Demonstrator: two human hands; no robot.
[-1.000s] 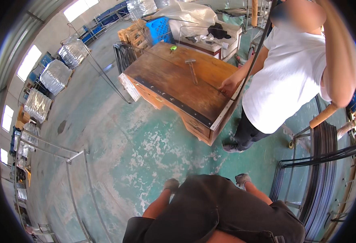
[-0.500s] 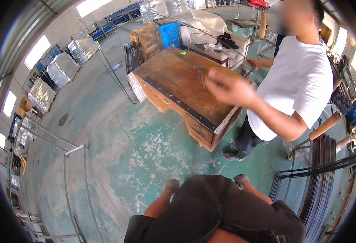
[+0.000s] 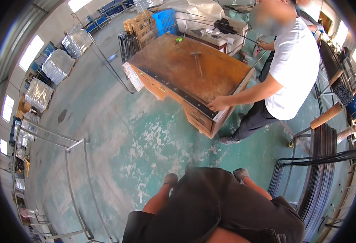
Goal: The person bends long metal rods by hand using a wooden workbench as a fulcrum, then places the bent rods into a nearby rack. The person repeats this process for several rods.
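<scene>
Neither of my hands shows; only a patch of bare skin [image 3: 230,236] appears at the lower edge, and I cannot tell which part of me it is. In front of my dark shorts [image 3: 214,198] stands a worn wooden desk [image 3: 153,56]. On its top lie a hammer [image 3: 198,67] and a small bright green tool [image 3: 179,39]. A dark metal strip with holes [image 3: 174,90] runs along the near edge. A co-worker in a white T-shirt [image 3: 295,73] rests one hand [image 3: 219,103] on the desk's near right corner. That person's other hand [image 3: 263,44] is at a thin dark rod.
Metal tube frames [image 3: 85,170] stand at the left. Dark rods [image 3: 317,170] are stacked on a rack at the right, beside a cardboard tube [image 3: 326,115]. Behind the desk are a blue crate [image 3: 165,22] and wooden pallets [image 3: 139,28]. Wrapped bundles [image 3: 58,65] line the far left.
The co-worker's near arm has come down from above the desk, and its hand now touches the near right corner. The person leans forward more. My view has shifted slightly.
</scene>
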